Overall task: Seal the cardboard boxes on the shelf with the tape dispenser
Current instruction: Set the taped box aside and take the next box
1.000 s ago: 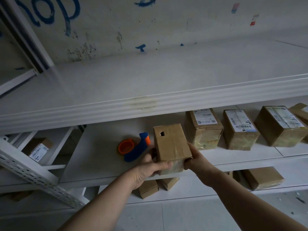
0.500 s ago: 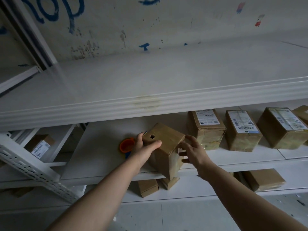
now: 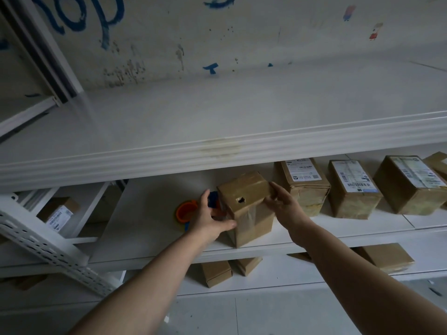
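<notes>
A brown cardboard box with a small hole in its upper face stands on the white middle shelf, turned corner-first toward me. My left hand grips its left side, thumb on the front face. My right hand holds its upper right edge with the fingertips. The orange and blue tape dispenser lies on the shelf just left of the box, partly hidden behind my left hand.
Three labelled taped boxes stand in a row to the right on the same shelf. More boxes lie on the shelf below. A wide upper shelf overhangs. A perforated white brace runs at lower left.
The box was held up in both hands with its end toward me; it has been turned and set down on the shelf. The tape dispenser is now partly covered by my left hand.
</notes>
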A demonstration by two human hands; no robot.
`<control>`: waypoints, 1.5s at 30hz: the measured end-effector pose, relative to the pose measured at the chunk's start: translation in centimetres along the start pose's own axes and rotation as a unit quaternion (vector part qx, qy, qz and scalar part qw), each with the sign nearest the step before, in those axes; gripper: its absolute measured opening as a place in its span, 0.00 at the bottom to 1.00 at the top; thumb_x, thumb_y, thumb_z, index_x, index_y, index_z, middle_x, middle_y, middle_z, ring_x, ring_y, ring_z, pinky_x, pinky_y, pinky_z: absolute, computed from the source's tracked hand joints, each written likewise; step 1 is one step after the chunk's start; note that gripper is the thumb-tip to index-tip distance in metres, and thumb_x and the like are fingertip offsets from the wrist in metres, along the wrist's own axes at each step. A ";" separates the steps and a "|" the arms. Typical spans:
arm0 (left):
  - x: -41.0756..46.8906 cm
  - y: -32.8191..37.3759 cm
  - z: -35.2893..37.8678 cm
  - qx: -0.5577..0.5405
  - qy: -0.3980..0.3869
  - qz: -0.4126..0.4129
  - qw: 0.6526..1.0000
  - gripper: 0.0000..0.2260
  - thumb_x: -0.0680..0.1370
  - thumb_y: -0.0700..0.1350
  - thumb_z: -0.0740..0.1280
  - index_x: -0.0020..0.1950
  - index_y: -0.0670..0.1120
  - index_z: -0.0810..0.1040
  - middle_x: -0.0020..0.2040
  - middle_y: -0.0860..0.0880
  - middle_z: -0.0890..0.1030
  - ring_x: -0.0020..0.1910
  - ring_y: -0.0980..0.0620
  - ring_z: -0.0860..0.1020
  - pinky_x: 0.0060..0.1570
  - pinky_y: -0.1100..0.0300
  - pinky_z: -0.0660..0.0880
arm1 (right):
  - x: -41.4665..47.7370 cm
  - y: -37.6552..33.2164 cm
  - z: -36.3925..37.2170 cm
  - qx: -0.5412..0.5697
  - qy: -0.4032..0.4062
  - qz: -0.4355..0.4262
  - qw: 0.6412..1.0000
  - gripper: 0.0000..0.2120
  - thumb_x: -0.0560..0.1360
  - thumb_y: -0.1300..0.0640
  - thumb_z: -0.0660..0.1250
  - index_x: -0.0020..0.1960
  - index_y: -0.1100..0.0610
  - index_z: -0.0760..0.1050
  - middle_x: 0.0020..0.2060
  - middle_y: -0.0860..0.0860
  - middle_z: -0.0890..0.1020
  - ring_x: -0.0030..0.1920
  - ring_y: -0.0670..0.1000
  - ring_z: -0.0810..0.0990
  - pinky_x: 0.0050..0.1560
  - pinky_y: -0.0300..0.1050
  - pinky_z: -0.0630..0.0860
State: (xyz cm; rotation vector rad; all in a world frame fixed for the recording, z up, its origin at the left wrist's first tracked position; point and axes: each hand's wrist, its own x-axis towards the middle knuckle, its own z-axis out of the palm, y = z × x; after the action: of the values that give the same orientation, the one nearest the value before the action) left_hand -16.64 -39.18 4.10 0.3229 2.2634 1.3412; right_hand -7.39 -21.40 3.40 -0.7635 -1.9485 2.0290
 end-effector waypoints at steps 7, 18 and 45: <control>1.5 0.5 -1.4 0.116 0.061 0.085 0.988 0.34 0.68 0.33 0.73 0.68 0.57 0.68 0.59 0.49 0.72 0.57 0.50 0.74 0.47 0.64 0.71 | 0.3 -0.7 1.6 -0.028 0.089 0.037 0.995 0.26 0.78 0.55 0.63 0.72 0.58 0.57 0.65 0.58 0.70 0.62 0.58 0.72 0.64 0.54 0.71; 3.2 -0.8 -1.2 0.122 0.020 0.107 0.987 0.25 0.65 0.46 0.77 0.57 0.54 0.70 0.56 0.50 0.78 0.54 0.50 0.78 0.53 0.57 0.75 | -0.2 0.1 3.7 -0.023 0.082 0.040 0.996 0.23 0.79 0.49 0.62 0.70 0.55 0.61 0.60 0.52 0.75 0.59 0.53 0.76 0.56 0.52 0.76; 8.4 -7.8 -4.0 0.434 -0.023 0.053 0.899 0.14 0.79 0.41 0.64 0.64 0.42 0.73 0.55 0.42 0.79 0.52 0.45 0.79 0.50 0.57 0.77 | -4.0 2.2 3.3 -0.040 0.267 0.030 0.963 0.17 0.81 0.63 0.55 0.68 0.54 0.70 0.63 0.49 0.75 0.64 0.50 0.73 0.66 0.49 0.70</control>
State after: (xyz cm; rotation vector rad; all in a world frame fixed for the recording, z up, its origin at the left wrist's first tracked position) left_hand -25.51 -42.34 -3.47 0.7608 2.7028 0.2632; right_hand -5.32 -26.48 2.02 -1.2485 -1.7090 1.5565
